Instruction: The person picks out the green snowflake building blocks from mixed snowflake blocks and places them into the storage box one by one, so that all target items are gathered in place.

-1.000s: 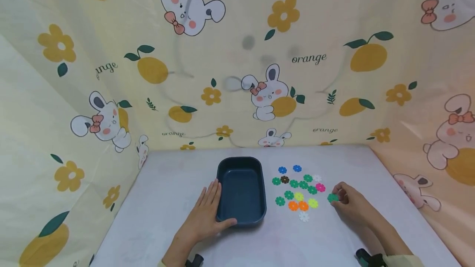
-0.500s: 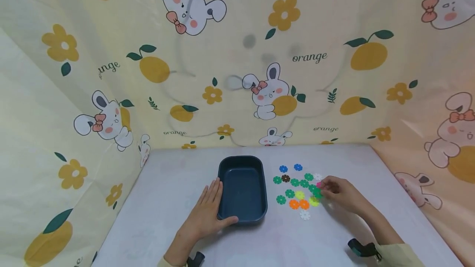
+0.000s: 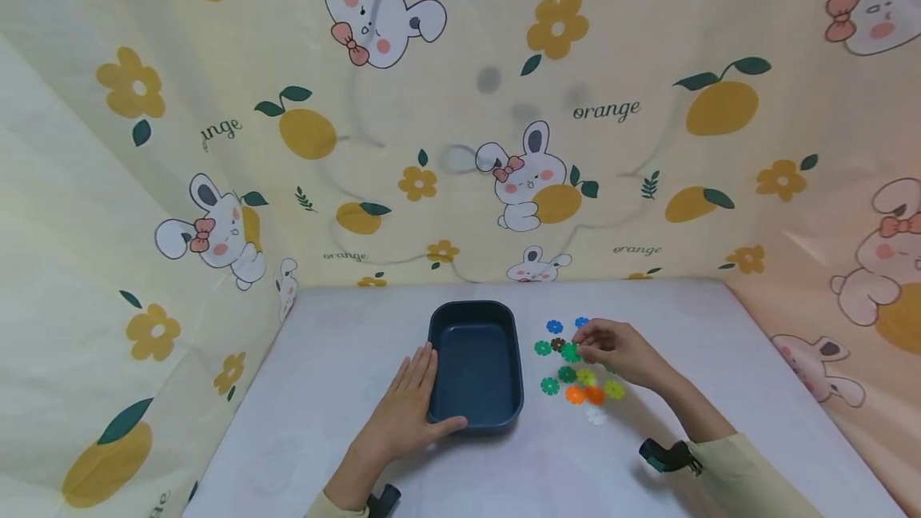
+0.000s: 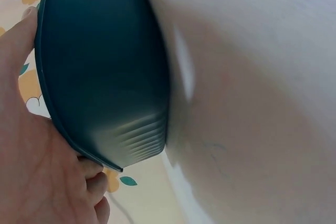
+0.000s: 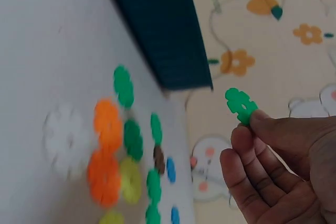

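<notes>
My right hand (image 3: pixel 620 350) pinches a green flower-shaped disc (image 5: pixel 240 104) between thumb and index finger, above the loose discs on the table. In the right wrist view this disc is raised off the tabletop, with the dark blue bin (image 5: pixel 163 30) beyond it. My left hand (image 3: pixel 403 410) rests with straight fingers along the near left rim of the bin (image 3: pixel 476 366). The left wrist view shows that hand's thumb and fingers at the bin's edge (image 4: pixel 100 72). No disc shows inside the bin in the head view.
Right of the bin lie several loose discs: blue (image 3: pixel 554 327), brown (image 3: pixel 558 344), green (image 3: pixel 550 385), yellow (image 3: pixel 614 389), orange (image 3: pixel 575 395) and white (image 3: pixel 596 416). A printed cloth (image 3: pixel 460 198) hangs behind and beside the white table (image 3: pixel 345 342).
My right hand has carried the green disc leftward from the right of the pile to over it. My left hand stays on the bin. The head view has shifted slightly.
</notes>
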`<action>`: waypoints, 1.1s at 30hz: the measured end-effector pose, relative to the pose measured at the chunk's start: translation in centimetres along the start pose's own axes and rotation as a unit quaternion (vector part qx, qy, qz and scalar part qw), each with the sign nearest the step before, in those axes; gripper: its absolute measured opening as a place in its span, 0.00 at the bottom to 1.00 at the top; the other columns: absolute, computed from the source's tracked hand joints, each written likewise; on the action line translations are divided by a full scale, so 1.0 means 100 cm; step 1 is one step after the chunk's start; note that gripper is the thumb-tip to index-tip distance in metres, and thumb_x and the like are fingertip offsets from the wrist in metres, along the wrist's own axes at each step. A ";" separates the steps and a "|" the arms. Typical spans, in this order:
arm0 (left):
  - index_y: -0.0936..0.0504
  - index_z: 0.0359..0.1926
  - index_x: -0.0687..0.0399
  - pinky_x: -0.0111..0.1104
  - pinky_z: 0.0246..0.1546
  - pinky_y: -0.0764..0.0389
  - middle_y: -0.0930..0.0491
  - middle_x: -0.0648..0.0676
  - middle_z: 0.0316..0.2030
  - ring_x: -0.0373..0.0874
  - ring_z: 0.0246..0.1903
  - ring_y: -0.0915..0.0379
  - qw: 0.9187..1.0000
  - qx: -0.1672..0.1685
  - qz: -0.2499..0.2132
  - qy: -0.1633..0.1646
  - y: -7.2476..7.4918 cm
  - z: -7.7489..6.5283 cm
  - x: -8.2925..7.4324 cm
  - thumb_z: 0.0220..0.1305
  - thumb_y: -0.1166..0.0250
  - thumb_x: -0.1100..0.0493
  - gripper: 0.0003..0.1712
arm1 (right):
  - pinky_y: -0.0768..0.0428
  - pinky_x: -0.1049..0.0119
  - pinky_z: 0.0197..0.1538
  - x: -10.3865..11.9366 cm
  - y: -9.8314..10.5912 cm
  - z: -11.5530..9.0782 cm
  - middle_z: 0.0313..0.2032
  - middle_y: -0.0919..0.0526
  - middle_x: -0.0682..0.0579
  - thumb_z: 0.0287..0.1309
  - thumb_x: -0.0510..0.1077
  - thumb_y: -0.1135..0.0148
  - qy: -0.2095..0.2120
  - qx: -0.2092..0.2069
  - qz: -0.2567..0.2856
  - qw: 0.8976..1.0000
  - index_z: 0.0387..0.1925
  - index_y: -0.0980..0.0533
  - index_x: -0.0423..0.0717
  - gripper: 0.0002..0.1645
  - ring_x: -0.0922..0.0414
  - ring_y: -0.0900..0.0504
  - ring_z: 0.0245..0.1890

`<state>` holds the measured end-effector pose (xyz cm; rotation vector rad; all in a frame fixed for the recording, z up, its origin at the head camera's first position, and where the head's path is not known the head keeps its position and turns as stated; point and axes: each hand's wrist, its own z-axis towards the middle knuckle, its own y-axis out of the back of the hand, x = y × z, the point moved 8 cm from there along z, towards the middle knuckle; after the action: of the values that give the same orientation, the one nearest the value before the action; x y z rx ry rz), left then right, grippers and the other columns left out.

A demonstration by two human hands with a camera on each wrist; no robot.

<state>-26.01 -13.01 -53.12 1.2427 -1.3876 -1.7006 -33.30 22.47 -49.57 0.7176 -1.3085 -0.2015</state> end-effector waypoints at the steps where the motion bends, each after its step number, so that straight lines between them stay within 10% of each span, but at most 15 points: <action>1: 0.58 0.87 0.61 0.50 0.85 0.59 0.63 0.58 0.87 0.52 0.86 0.68 1.000 0.000 0.002 0.000 0.000 0.000 0.000 0.65 0.41 0.17 0.72 | 0.11 0.69 0.45 0.003 -0.003 0.003 0.39 0.13 0.50 0.70 0.36 0.29 -0.001 0.004 0.007 1.000 0.49 0.16 0.41 0.08 0.54 0.14 0.39; 12: 0.58 0.87 0.60 0.48 0.85 0.58 0.63 0.58 0.87 0.51 0.86 0.68 1.000 0.007 0.012 0.003 0.000 0.000 -0.001 0.65 0.42 0.17 0.71 | 0.09 0.47 0.50 0.035 -0.047 0.033 0.39 0.12 0.48 0.71 0.38 0.30 0.031 0.066 0.072 0.995 0.48 0.16 0.44 0.06 0.34 0.13 0.42; 33: 0.58 0.87 0.61 0.49 0.85 0.59 0.64 0.57 0.87 0.50 0.86 0.69 1.000 0.022 0.009 0.007 0.003 0.000 -0.001 0.65 0.47 0.14 0.72 | 0.13 0.70 0.44 0.086 -0.139 0.083 0.39 0.12 0.50 0.71 0.33 0.32 0.100 0.174 0.063 0.978 0.46 0.14 0.42 0.06 0.57 0.14 0.37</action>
<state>-26.04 -12.96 -52.75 1.2609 -1.4300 -1.6543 -35.03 4.22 -50.08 0.9217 -1.2027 0.2030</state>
